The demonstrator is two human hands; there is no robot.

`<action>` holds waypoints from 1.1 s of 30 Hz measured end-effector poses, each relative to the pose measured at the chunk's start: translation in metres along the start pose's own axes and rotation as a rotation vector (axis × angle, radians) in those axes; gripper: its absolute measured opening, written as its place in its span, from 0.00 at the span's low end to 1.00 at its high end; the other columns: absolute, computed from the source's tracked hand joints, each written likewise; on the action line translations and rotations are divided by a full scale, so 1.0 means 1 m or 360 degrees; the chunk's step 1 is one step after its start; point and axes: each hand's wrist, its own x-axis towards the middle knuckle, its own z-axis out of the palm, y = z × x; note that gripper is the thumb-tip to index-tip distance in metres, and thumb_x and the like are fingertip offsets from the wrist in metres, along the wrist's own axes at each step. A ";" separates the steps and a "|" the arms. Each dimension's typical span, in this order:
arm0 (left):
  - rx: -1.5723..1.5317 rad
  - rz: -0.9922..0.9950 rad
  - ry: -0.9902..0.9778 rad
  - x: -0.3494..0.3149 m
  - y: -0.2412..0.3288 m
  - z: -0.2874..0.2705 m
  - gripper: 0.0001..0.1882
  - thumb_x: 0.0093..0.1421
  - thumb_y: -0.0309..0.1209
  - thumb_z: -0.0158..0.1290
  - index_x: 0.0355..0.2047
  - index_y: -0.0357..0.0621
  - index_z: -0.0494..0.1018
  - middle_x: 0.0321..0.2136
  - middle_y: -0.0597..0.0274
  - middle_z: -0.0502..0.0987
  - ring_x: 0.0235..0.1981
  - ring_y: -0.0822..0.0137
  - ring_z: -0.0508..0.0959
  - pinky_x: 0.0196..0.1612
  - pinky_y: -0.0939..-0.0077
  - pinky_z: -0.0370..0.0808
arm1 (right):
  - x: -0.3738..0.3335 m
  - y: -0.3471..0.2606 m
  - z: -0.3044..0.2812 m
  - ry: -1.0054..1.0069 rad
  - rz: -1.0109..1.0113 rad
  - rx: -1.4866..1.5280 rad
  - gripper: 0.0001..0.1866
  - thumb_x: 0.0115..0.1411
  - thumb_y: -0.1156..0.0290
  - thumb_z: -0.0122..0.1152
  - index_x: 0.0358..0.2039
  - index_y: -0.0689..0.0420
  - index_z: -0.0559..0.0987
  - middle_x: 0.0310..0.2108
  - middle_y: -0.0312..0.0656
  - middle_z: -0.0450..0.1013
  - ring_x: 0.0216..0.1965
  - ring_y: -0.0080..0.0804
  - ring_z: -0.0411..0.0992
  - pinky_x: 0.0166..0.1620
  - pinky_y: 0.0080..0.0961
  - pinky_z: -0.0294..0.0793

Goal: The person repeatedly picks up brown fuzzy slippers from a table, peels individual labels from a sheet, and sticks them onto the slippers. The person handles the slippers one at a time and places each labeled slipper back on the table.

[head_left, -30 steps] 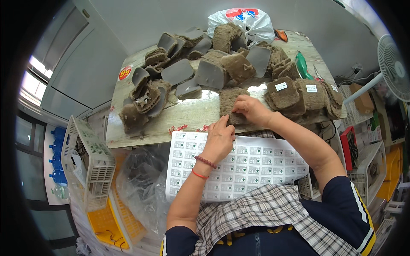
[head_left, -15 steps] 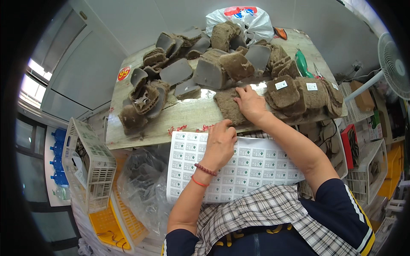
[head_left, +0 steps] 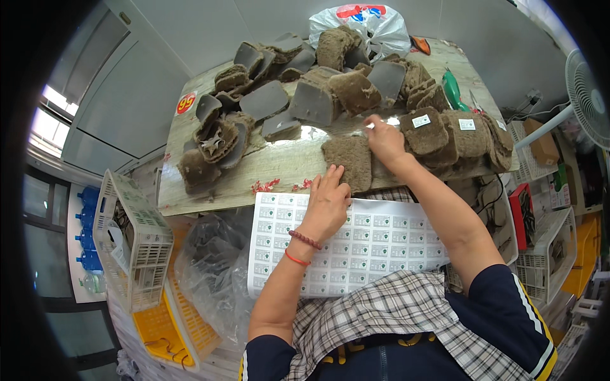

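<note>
A brown fuzzy pad [head_left: 348, 161] lies flat at the near edge of the table [head_left: 267, 174]. My left hand [head_left: 328, 202] rests with spread fingers at the pad's near edge and on a white sheet of small labels [head_left: 375, 244] spread over my lap. My right hand [head_left: 383, 136] reaches past the pad's far right corner, fingers pinched, beside a row of brown pads that carry white labels [head_left: 445, 132]. Whether a label sits between those fingertips is too small to tell.
A heap of brown fuzzy pads with grey backs [head_left: 305, 82] covers the far half of the table, with a white plastic bag [head_left: 362, 22] behind. A white crate [head_left: 133, 238] and yellow crate [head_left: 162, 324] stand at my left, baskets and a fan [head_left: 588, 95] at my right.
My right hand has moved from the pad's near edge up and to the right, toward the labelled pads. My left hand has slid slightly down toward the label sheet.
</note>
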 end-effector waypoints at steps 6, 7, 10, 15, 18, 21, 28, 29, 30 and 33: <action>-0.0160 -0.0113 0.0132 -0.006 0.012 -0.025 0.04 0.54 0.24 0.56 0.27 0.38 0.71 0.32 0.57 0.73 0.38 0.54 0.72 0.47 0.59 0.66 | -0.059 -0.029 -0.041 0.0444 -0.0470 0.0193 0.19 0.58 0.76 0.51 0.51 0.52 0.74 0.47 0.44 0.72 0.44 0.49 0.74 0.45 0.43 0.74; -0.0209 -0.0140 0.0139 -0.004 0.016 -0.024 0.05 0.54 0.25 0.56 0.27 0.38 0.71 0.31 0.56 0.73 0.37 0.53 0.72 0.45 0.59 0.67 | -0.080 -0.037 -0.048 0.0234 -0.0365 0.0361 0.14 0.59 0.74 0.53 0.46 0.54 0.77 0.43 0.46 0.75 0.43 0.48 0.74 0.45 0.40 0.74; -0.0230 -0.0134 0.0202 0.001 0.023 -0.022 0.05 0.55 0.25 0.56 0.30 0.37 0.73 0.27 0.54 0.74 0.32 0.54 0.75 0.37 0.66 0.71 | -0.134 -0.059 -0.054 -0.0030 -0.0356 0.0581 0.11 0.57 0.70 0.61 0.40 0.57 0.79 0.37 0.47 0.77 0.38 0.47 0.75 0.42 0.39 0.73; -0.0453 -0.0405 -0.0010 0.002 0.022 -0.040 0.08 0.58 0.25 0.54 0.37 0.35 0.77 0.31 0.55 0.80 0.31 0.67 0.79 0.36 0.74 0.74 | -0.149 -0.039 -0.050 0.0055 -0.0496 0.0606 0.09 0.54 0.71 0.66 0.36 0.54 0.81 0.30 0.38 0.76 0.33 0.38 0.74 0.40 0.31 0.68; -0.0677 -0.0653 -0.0231 0.004 0.018 -0.055 0.07 0.57 0.25 0.56 0.34 0.34 0.77 0.26 0.62 0.80 0.29 0.76 0.76 0.34 0.79 0.73 | -0.150 -0.038 -0.048 0.0134 -0.0528 0.0674 0.07 0.52 0.71 0.67 0.33 0.52 0.83 0.29 0.34 0.75 0.32 0.34 0.73 0.41 0.29 0.67; -0.0674 -0.0665 -0.0209 0.006 0.019 -0.056 0.07 0.57 0.25 0.56 0.34 0.34 0.78 0.26 0.62 0.80 0.29 0.75 0.76 0.33 0.79 0.73 | -0.148 -0.042 -0.044 0.0384 -0.0703 0.0567 0.05 0.52 0.71 0.68 0.31 0.52 0.83 0.29 0.33 0.75 0.33 0.32 0.73 0.41 0.30 0.68; -0.0736 -0.0648 -0.0248 0.014 0.012 -0.053 0.07 0.56 0.25 0.55 0.33 0.33 0.78 0.26 0.56 0.80 0.29 0.68 0.78 0.35 0.75 0.74 | -0.145 -0.043 -0.034 0.0480 -0.0688 0.0396 0.06 0.48 0.74 0.68 0.29 0.52 0.82 0.33 0.35 0.75 0.37 0.33 0.73 0.41 0.29 0.69; -0.0769 -0.0648 -0.0263 0.014 0.009 -0.053 0.06 0.56 0.24 0.55 0.33 0.33 0.78 0.26 0.60 0.80 0.28 0.72 0.77 0.34 0.78 0.73 | -0.145 -0.045 -0.035 0.0513 -0.0687 0.0408 0.06 0.47 0.75 0.68 0.28 0.52 0.82 0.34 0.35 0.75 0.37 0.34 0.73 0.42 0.29 0.70; -0.0802 -0.0648 -0.0277 0.015 0.006 -0.053 0.06 0.57 0.23 0.55 0.34 0.34 0.77 0.25 0.63 0.79 0.28 0.76 0.75 0.34 0.80 0.72 | -0.146 -0.046 -0.037 0.0544 -0.0686 0.0421 0.06 0.47 0.76 0.68 0.27 0.52 0.82 0.35 0.36 0.75 0.37 0.35 0.73 0.42 0.29 0.70; -0.1009 -0.0742 -0.0373 0.016 -0.008 -0.052 0.07 0.57 0.23 0.55 0.35 0.34 0.77 0.26 0.65 0.78 0.28 0.78 0.74 0.34 0.81 0.71 | -0.150 -0.047 -0.038 0.0505 -0.0883 0.0703 0.06 0.46 0.78 0.69 0.25 0.54 0.80 0.36 0.38 0.73 0.37 0.37 0.71 0.43 0.30 0.71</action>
